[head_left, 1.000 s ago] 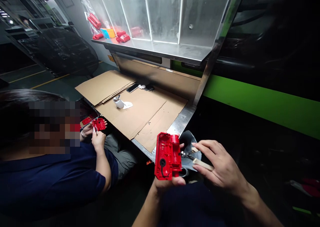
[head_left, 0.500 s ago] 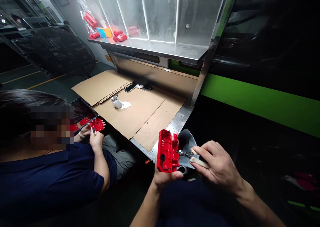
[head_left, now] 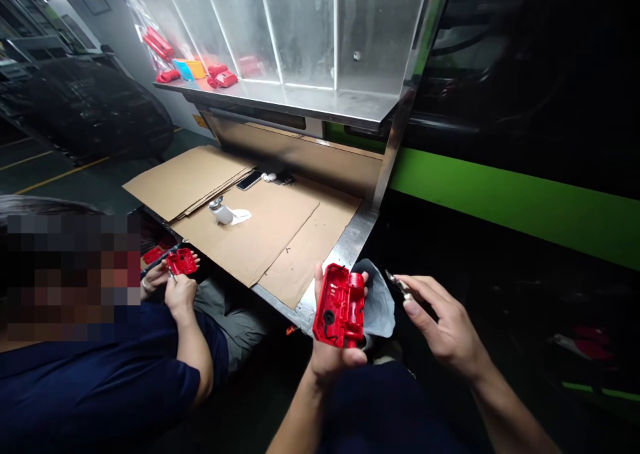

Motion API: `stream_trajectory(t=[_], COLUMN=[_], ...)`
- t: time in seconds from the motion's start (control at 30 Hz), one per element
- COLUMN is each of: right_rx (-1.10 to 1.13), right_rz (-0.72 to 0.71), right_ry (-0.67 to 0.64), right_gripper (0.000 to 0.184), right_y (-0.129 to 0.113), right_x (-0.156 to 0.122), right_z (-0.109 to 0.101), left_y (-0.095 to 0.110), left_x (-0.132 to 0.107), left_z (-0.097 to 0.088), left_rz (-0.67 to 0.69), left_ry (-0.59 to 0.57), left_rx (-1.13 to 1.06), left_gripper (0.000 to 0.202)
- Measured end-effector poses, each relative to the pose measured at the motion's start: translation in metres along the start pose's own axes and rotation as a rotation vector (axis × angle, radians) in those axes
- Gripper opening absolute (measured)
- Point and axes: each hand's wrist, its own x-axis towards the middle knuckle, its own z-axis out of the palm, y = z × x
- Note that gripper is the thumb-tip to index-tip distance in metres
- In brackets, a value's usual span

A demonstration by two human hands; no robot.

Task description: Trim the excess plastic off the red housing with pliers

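My left hand (head_left: 327, 361) is closed around a red plastic housing (head_left: 336, 307), its hollow inside facing up toward me, with a black round spot near its lower end. To the right, my right hand (head_left: 445, 321) grips a pair of nippers (head_left: 400, 286) with pale handles. Their metal tip points up and left, apart from the housing. Behind the housing, a grey plastic bag (head_left: 380, 301) hangs by the table's corner.
Cardboard sheets (head_left: 260, 231) cover the metal table (head_left: 350, 234), bearing a white bottle (head_left: 220, 212), a phone (head_left: 249, 180) and dark scraps. Red parts (head_left: 220, 76) sit on the shelf (head_left: 280, 94) above. At left, a co-worker (head_left: 115, 367) holds another red part (head_left: 181, 262).
My right hand has drawn the nippers away from the housing's right side and turned them. The housing has tilted slightly in my left hand. The whole view has shifted a little.
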Motion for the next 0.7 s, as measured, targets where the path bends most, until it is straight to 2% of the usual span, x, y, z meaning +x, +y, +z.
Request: stream_trajectory(t=[0.23, 0.37, 0.53, 0.7], right_rx=[-0.405, -0.468, -0.474, -0.476], right_rz=[-0.225, -0.225, -0.209, -0.184], right_ry=[-0.058, -0.066, -0.075, -0.057], right_gripper=[0.038, 0.041, 0.043, 0.042], right_y=[-0.044, -0.057, -0.063, -0.064], right_x=[0.014, 0.020, 0.021, 0.019], right_z=[-0.001, 0.004, 0.010, 0.015], left_y=[-0.002, -0.007, -0.020, -0.019], left_x=[-0.008, -0.016, -0.021, -0.018], left_z=[0.001, -0.002, -0.005, 0.001], left_rz=[0.028, -0.039, -0.036, -0.083], left_ry=[0.040, 0.085, 0.124, 0.057], left_rx=[0.149, 0.242, 0.187, 0.033], left_gripper=[0.120, 0.109, 0.090, 0.080])
